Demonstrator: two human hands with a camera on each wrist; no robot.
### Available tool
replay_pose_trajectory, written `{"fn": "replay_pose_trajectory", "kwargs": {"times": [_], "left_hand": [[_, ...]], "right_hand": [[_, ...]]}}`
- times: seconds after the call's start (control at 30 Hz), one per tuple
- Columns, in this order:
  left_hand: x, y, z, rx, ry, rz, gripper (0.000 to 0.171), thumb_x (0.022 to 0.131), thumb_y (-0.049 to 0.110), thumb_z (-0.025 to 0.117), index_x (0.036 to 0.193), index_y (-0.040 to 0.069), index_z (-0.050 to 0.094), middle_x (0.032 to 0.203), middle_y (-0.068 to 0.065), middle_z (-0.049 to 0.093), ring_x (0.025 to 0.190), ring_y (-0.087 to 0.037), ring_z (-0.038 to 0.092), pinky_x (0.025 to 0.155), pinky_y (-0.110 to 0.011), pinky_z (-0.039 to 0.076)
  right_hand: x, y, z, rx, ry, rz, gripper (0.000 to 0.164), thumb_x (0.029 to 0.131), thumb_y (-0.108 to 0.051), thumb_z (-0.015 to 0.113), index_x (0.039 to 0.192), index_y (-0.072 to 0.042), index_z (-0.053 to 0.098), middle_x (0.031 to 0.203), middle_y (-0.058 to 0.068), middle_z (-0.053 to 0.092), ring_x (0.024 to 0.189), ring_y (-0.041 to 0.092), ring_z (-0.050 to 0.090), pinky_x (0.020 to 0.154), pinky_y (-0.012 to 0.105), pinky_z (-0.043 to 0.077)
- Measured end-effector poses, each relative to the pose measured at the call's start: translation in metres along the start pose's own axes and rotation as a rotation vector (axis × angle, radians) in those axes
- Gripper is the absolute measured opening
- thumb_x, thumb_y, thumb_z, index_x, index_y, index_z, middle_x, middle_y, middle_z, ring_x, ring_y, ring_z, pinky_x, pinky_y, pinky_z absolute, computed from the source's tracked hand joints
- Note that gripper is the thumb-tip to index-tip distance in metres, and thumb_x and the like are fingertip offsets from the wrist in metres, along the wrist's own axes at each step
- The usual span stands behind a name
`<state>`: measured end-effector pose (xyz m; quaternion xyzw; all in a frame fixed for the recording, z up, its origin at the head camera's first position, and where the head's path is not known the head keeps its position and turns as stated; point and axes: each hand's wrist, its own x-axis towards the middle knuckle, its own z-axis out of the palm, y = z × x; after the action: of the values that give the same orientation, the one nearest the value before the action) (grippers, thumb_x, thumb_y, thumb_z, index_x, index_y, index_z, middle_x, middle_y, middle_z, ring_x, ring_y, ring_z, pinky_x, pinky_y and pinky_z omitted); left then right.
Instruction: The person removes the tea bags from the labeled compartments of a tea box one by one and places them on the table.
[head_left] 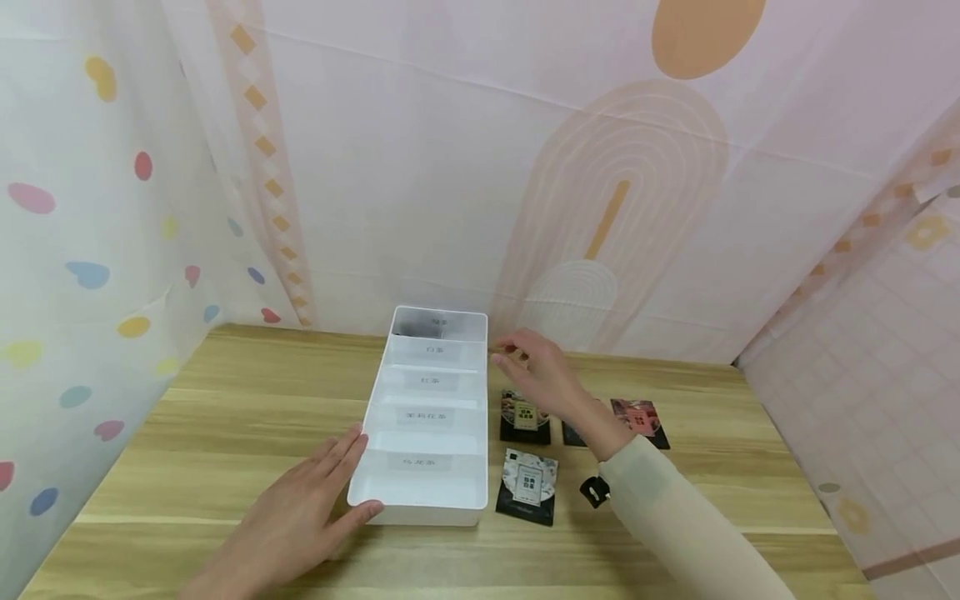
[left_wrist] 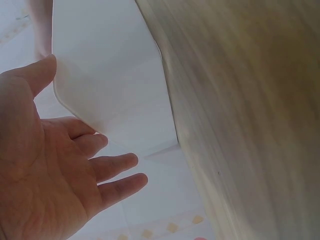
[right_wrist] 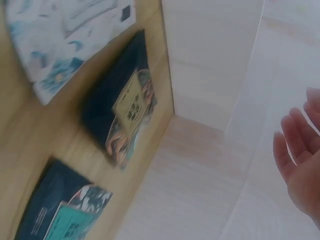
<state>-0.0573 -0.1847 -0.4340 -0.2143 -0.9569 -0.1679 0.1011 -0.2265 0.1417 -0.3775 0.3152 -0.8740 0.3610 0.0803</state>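
Observation:
A long white box (head_left: 418, 487) with labelled compartments stands on the table, its far compartment holding something dark. My left hand (head_left: 303, 504) rests against the box's near left corner, fingers fairly straight and thumb on the near rim. In the left wrist view that hand (left_wrist: 45, 165) touches the white wall (left_wrist: 110, 75). Right of the box's far end hovers my right hand (head_left: 542, 371), loosely bent and holding nothing. Below it lies a sachet with a yellow label (head_left: 526, 418); nearer lies a white-patterned sachet (head_left: 527, 486).
A red-labelled sachet (head_left: 640, 419) lies farther right. The teal-labelled sachet (right_wrist: 70, 220) is partly covered by the right arm in the head view. A small black object (head_left: 595, 492) shows beside the right sleeve. Patterned cloth (head_left: 420, 167) hangs behind the wooden table (head_left: 262, 400).

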Motion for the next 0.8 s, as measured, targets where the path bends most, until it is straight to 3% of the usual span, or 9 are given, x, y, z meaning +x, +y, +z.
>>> {"fn": "replay_pose_trajectory", "kwargs": {"times": [0.13, 0.37, 0.53, 0.8], "left_hand": [[0.0, 0.001, 0.0, -0.001, 0.004, 0.009, 0.081, 0.101, 0.052, 0.067, 0.153, -0.006, 0.047, 0.163, -0.019, 0.042, 0.141, -0.043, 0.05, 0.109, -0.056, 0.049], [-0.002, 0.0, -0.001, 0.0, 0.009, 0.003, 0.08, 0.1, 0.051, 0.068, 0.153, -0.006, 0.047, 0.162, -0.019, 0.042, 0.141, -0.044, 0.05, 0.107, -0.057, 0.05], [-0.003, -0.001, -0.003, 0.013, 0.005, 0.002, 0.08, 0.1, 0.051, 0.068, 0.154, -0.005, 0.047, 0.163, -0.018, 0.042, 0.14, -0.044, 0.051, 0.108, -0.057, 0.049], [-0.005, 0.003, -0.003, 0.009, -0.004, -0.005, 0.081, 0.1, 0.051, 0.067, 0.154, -0.005, 0.046, 0.163, -0.019, 0.042, 0.142, -0.043, 0.049, 0.109, -0.056, 0.049]], "right_hand": [[0.011, 0.0, 0.004, 0.011, -0.005, -0.007, 0.027, 0.104, -0.012, 0.067, 0.129, -0.001, 0.069, 0.123, 0.017, 0.069, 0.113, 0.032, 0.064, 0.095, 0.048, 0.056], [0.033, 0.0, 0.019, 0.009, -0.07, 0.112, 0.04, 0.108, -0.024, 0.063, 0.144, -0.007, 0.062, 0.145, 0.009, 0.06, 0.136, 0.029, 0.053, 0.113, 0.048, 0.046], [0.048, 0.004, 0.037, -0.014, -0.086, 0.09, 0.046, 0.107, -0.023, 0.063, 0.148, -0.003, 0.058, 0.149, 0.012, 0.059, 0.141, 0.031, 0.049, 0.118, 0.048, 0.042], [0.062, 0.008, 0.054, -0.006, -0.121, 0.127, 0.05, 0.108, -0.025, 0.063, 0.152, -0.005, 0.054, 0.152, 0.011, 0.056, 0.144, 0.03, 0.046, 0.12, 0.046, 0.039]]}}
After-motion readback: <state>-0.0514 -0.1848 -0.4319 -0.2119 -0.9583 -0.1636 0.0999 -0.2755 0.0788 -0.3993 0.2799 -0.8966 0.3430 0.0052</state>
